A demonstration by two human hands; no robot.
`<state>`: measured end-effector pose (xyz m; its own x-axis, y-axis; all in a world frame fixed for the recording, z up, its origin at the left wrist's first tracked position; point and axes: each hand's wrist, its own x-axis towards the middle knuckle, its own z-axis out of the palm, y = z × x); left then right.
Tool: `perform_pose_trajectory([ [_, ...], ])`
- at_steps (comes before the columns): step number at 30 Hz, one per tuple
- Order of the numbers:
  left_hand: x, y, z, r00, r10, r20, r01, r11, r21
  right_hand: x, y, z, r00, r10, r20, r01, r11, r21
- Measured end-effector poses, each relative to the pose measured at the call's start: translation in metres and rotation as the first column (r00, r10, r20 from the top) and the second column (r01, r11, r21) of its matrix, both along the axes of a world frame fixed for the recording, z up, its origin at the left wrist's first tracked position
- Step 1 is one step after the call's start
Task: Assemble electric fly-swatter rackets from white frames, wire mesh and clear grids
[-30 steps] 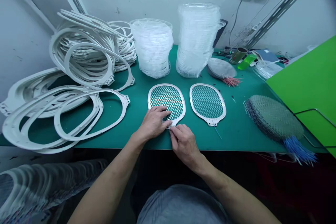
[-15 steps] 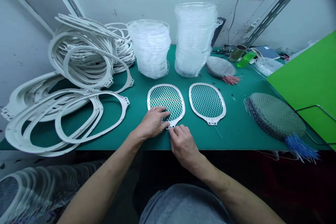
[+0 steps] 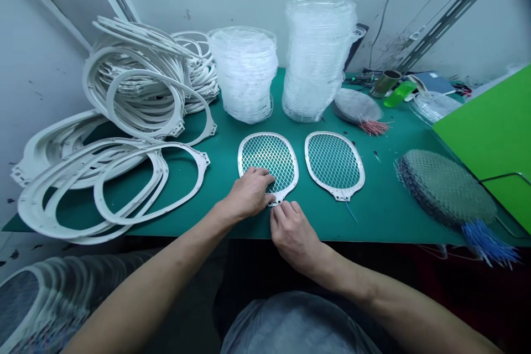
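A white racket-shaped frame [image 3: 269, 146] strung with a wire mesh lies flat on the green mat, its neck toward me. My left hand [image 3: 250, 193] lies across its lower mesh and grips the frame's left side. The fingertips of my right hand [image 3: 293, 237] pinch at the frame's neck, where a small tab shows. A second meshed frame [image 3: 334, 161] lies just to the right, untouched, with a thin blue wire at its neck. My fingers hide part of the first frame's lower rim.
Loose white frames [image 3: 95, 188] heap on the green mat [image 3: 373, 221] at left. Stacks of clear plastic frames [image 3: 244, 74] stand behind. At right lie a stack of mesh with blue wire ends [image 3: 443, 188] and a green board [image 3: 485, 138]. More frames [image 3: 41, 298] lie below the bench at lower left.
The whole scene has slid slightly right in view as my head moved. Both hands stay at the first frame, and my right hand sits a little lower by its neck.
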<state>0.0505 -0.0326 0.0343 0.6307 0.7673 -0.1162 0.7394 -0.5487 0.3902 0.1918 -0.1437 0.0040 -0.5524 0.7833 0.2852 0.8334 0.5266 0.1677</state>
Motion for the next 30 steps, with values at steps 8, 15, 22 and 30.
perform_pose_trajectory([
  [8,0.001,0.001,0.000,1.000,0.026,-0.002,-0.026,1.000,-0.008,0.003,0.000,-0.002,0.999,0.009,-0.038,-0.010,0.999,-0.031],
  [15,-0.008,-0.004,-0.005,0.998,0.022,0.054,-0.023,1.000,0.017,0.020,0.004,0.015,0.994,0.100,-0.034,-0.105,0.972,-0.210],
  [22,-0.018,-0.011,-0.039,0.994,-0.050,0.098,0.034,0.986,0.164,0.068,0.047,0.010,0.944,-0.088,-0.318,0.049,0.991,-0.127],
  [30,-0.020,-0.014,-0.038,0.984,-0.024,0.174,-0.018,0.972,0.236,0.098,0.051,0.005,0.947,-0.113,-0.299,0.099,0.993,-0.063],
])
